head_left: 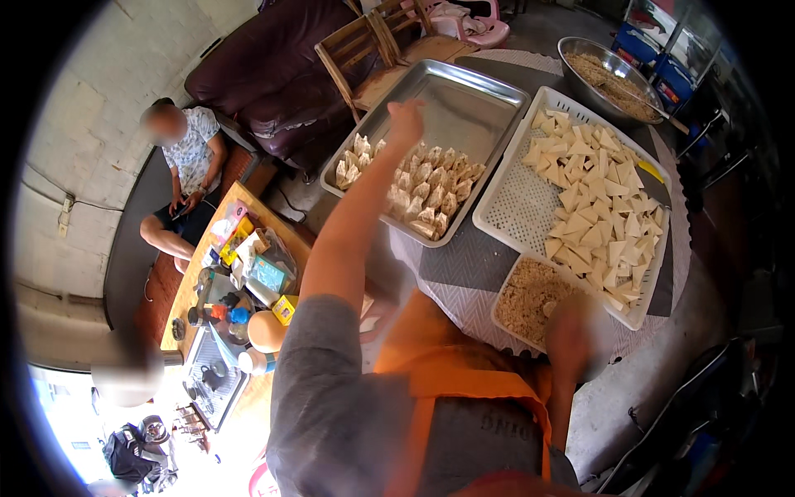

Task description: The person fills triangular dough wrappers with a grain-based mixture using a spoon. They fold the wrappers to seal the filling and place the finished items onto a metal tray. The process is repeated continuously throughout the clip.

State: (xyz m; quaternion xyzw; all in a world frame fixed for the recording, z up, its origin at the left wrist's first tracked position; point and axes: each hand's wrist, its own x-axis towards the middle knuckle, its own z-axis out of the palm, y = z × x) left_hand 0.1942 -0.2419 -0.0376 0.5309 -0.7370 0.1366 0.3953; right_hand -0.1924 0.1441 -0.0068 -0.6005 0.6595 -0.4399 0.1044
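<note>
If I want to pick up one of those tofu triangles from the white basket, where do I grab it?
Pinch a tofu triangle by its two flat faces, coming straight down from above. The pieces lie loose in the white basket, so probably take one from the pile's open edge.

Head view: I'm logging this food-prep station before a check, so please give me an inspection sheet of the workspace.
Surface: table covered with a grey and white patterned cloth.
Job's things: steel tray with rows of stuffed triangular pieces; white perforated tray holding cut pale triangles; white tub of crumbly filling; steel bowl of filling with a utensil in it.
Clutter: low wooden side table crowded with packets, cups and a tea set.
Hands: left hand reaches over the steel tray; right hand is blurred, next to the filling tub; its grip is unclear.
Cables: nothing seen.
Surroundings: seated person, dark sofa, wooden chairs, blue crates.
</note>
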